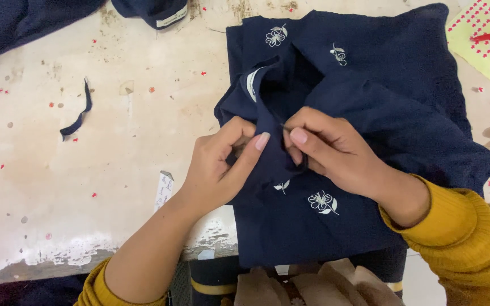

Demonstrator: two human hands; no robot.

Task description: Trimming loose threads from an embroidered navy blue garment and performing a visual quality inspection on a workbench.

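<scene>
Near the table edge, the left hand (219, 164) and the right hand (327, 150) pinch closed a fold of the navy embroidered garment (370, 113) lying on the worn table (58, 187). The fine thread between the fingers could slip if the grip loosens.

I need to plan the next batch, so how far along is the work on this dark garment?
Looks done: the navy blue fabric garment with white embroidered flowers lies sewn, and a cut navy fabric strip sits aside on the worn cream table. In hand: the left hand and right hand pinch a fold near the neck opening. Left: I cannot tell how much remains.
</scene>
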